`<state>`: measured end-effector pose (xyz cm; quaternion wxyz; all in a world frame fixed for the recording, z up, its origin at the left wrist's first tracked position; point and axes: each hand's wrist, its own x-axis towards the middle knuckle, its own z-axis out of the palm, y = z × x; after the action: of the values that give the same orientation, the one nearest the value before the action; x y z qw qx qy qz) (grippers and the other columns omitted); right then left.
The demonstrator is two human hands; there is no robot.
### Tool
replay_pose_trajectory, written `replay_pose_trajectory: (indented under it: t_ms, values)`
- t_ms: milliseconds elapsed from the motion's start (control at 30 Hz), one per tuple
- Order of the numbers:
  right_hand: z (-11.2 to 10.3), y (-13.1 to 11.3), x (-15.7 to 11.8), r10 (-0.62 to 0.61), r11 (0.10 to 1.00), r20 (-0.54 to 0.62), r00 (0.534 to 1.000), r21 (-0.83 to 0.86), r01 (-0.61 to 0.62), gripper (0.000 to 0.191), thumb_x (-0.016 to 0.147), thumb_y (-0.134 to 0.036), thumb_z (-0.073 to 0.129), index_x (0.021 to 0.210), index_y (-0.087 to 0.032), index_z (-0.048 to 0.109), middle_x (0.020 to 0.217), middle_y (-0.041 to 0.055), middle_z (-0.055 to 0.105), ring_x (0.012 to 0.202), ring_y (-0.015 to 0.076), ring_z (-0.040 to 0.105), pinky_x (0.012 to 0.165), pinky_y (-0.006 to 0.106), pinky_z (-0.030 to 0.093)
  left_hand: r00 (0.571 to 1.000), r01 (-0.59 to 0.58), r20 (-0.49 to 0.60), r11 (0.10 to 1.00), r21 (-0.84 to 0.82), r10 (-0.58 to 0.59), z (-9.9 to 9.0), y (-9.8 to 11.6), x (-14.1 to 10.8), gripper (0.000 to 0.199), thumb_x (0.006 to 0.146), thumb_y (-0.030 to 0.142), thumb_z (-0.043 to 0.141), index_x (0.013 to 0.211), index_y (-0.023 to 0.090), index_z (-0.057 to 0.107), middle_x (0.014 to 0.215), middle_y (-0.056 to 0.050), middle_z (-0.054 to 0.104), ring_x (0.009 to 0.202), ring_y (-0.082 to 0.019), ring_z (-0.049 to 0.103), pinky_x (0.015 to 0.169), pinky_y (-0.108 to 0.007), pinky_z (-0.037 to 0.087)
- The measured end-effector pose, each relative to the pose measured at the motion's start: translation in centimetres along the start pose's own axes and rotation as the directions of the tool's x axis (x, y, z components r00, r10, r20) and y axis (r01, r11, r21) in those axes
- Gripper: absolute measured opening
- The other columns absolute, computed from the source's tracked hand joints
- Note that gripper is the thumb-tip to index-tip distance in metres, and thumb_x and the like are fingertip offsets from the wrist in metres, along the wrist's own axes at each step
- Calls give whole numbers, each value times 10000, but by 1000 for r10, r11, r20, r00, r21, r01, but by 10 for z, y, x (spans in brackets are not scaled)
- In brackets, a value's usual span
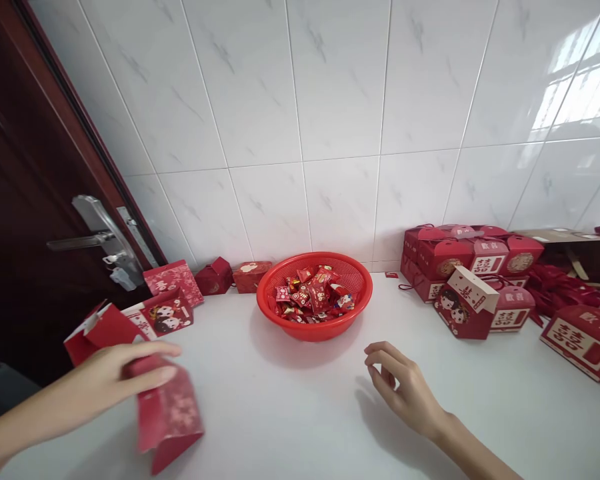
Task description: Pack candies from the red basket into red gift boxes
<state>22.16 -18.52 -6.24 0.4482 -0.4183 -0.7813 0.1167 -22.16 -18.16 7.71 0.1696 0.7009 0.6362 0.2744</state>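
Note:
My left hand (125, 377) grips a red folded-paper candy box (177, 407), slightly blurred, with loose flaps at its lower end. The thumb lies across the upper part of the box, over the left side of the white table (275, 427). Above the table on the right is my right hand (405, 387), loosely curled, with a gap between thumb and fingers and nothing visible in it. A red plastic basket (310, 330) stands between and beyond my hands. Red-wrapped candies (317, 297) lie inside it.
More red boxes, one with cartoon figures (167, 313), stand at left near the door handle (87, 240). Stacked red boxes (445, 257) are at right, beside red ribbons (560, 287) and a cardboard box (570, 243). A tiled wall (340, 200) rises behind.

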Motion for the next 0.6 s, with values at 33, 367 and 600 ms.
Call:
replay_pose_trajectory:
  t_ms: [33, 367, 600]
  values:
    - [0, -1, 1, 5, 1000, 3, 1000, 16, -6, 188, 964, -163, 408, 907, -220, 577, 1013, 89, 662, 494, 92, 502, 488, 257, 476, 991, -29, 132, 997, 73, 19, 7, 13, 10, 337, 702, 584, 781, 909, 320, 805, 989, 44, 792, 980, -321, 708, 852, -386, 567]
    - [7, -53, 38, 27, 956, 71, 997, 291, -47, 472, 858, -481, 680, 1226, -225, 534, 1056, 67, 670, 589, 103, 525, 569, 249, 490, 958, -257, 97, 958, -126, 270, 104, 151, 44, 463, 869, 613, 566, 725, 182, 653, 656, 12, 610, 621, -151, 549, 583, -248, 419]
    - [9, -52, 75, 255, 873, -28, 966, 436, -218, 455, 906, -599, 543, 711, -189, 579, 617, -12, 490, 534, 112, 433, 486, 240, 382, 943, -92, 227, 848, -522, 242, 126, 138, 61, 506, 827, 660, 590, 818, 160, 666, 796, -10, 549, 796, -172, 560, 637, -289, 583]
